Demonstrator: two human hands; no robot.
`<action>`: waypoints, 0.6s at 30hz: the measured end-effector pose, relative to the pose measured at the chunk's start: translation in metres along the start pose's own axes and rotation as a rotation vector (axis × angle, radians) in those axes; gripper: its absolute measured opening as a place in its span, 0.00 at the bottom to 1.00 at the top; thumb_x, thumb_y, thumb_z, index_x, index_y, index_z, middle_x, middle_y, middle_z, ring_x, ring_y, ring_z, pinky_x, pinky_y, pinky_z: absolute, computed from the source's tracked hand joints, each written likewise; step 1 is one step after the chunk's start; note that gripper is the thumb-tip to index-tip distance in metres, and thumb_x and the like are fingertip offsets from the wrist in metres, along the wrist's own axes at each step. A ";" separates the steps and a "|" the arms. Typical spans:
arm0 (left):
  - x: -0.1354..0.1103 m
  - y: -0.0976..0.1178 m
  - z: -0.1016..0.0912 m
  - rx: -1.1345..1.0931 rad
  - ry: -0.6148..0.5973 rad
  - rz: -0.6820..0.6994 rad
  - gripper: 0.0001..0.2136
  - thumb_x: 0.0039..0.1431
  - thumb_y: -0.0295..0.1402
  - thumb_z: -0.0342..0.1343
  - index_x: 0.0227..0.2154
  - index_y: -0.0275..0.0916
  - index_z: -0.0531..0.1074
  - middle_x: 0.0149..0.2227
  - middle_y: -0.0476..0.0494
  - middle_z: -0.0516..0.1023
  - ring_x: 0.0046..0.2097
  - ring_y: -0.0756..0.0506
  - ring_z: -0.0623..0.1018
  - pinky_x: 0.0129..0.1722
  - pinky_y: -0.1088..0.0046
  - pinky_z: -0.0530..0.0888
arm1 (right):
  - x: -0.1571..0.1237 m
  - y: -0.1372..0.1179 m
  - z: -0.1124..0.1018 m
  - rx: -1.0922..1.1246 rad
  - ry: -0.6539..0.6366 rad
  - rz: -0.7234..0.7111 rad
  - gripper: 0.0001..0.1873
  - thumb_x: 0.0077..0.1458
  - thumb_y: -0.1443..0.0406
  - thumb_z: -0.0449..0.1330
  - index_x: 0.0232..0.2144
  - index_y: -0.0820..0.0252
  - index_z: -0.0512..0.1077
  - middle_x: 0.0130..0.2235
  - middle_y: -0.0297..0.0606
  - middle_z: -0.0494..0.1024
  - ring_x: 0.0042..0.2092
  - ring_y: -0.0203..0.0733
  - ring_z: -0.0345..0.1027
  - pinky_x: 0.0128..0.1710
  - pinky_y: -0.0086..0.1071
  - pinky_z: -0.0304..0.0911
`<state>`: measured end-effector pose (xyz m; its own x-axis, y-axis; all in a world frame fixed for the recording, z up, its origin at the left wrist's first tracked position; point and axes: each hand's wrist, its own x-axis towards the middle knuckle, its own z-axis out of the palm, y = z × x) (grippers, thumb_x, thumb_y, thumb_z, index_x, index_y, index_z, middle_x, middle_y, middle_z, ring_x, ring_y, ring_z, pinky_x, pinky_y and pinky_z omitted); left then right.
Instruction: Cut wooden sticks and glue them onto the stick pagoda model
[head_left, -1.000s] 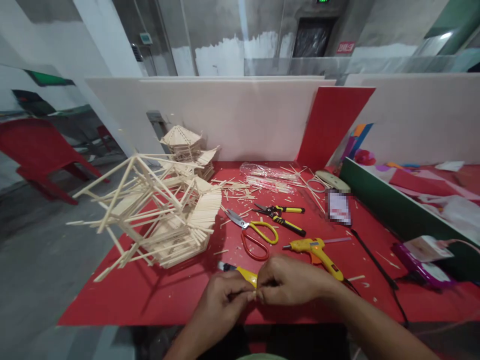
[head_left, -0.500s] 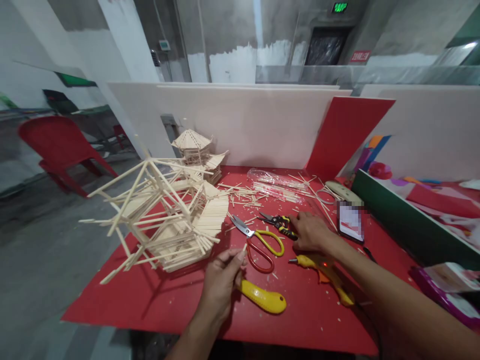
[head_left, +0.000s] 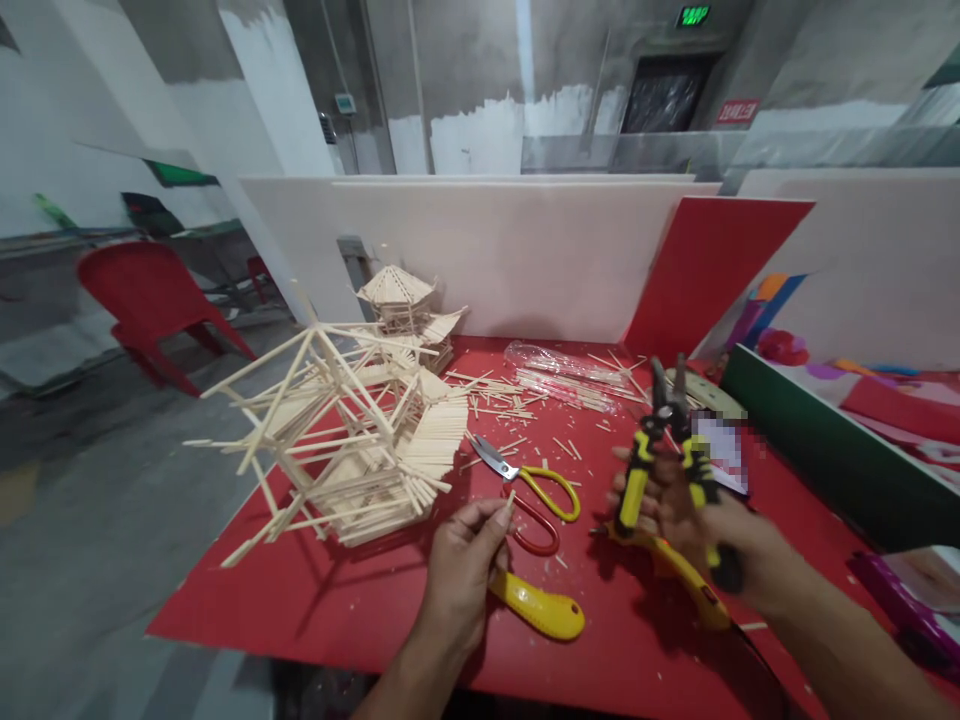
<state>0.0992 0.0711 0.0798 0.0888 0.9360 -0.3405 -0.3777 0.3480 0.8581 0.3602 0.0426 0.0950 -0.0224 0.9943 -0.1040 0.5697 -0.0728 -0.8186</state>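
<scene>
And up come the pliers (head_left: 645,445)! Half a second ago they lay on the red bench (head_left: 247,605) under the right hand (head_left: 697,520); now they're aloft, jaws upward and parted, above the yellow glue gun (head_left: 686,580). That puts a tool in one hand and a stick in the other, so both hands look occupied.

The right hand is blurred, but it has the pliers, fingers half curled around handles that stand well spread, so the grip looks loose rather than squeezed. Over to the left hand (head_left: 461,570), steady near the middle: thumb and forefinger pinched together on a short stick (head_left: 511,499), its tip poking up. (A yellow knife handle (head_left: 544,608) juts out just beside it; whether they touch, I can't tell.) Near the scissors (head_left: 511,473), that stick; farther left stands the stick model (head_left: 360,510).
</scene>
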 end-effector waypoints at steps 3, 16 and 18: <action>-0.007 0.003 0.004 0.005 -0.029 0.026 0.16 0.42 0.42 0.71 0.29 0.36 0.78 0.19 0.52 0.73 0.18 0.57 0.63 0.18 0.82 0.57 | -0.035 -0.004 0.032 -0.051 0.046 -0.025 0.32 0.54 0.61 0.53 0.62 0.55 0.63 0.55 0.46 0.74 0.58 0.56 0.66 0.54 0.48 0.63; -0.027 0.004 -0.013 0.116 -0.030 0.183 0.12 0.48 0.41 0.67 0.27 0.36 0.78 0.20 0.52 0.70 0.22 0.54 0.65 0.22 0.81 0.63 | -0.057 -0.014 0.073 -0.543 0.106 -0.241 0.45 0.45 0.67 0.56 0.67 0.53 0.52 0.62 0.48 0.64 0.62 0.57 0.59 0.58 0.51 0.61; -0.027 0.003 -0.016 0.172 -0.051 0.215 0.10 0.51 0.39 0.65 0.28 0.37 0.79 0.21 0.51 0.70 0.22 0.53 0.67 0.23 0.80 0.64 | -0.057 -0.018 0.075 -0.557 0.121 -0.270 0.47 0.43 0.68 0.56 0.67 0.53 0.52 0.61 0.48 0.64 0.61 0.57 0.60 0.58 0.50 0.61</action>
<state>0.0813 0.0458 0.0852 0.0711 0.9893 -0.1272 -0.2314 0.1404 0.9627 0.2895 -0.0181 0.0733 -0.1510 0.9761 0.1564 0.8999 0.2012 -0.3869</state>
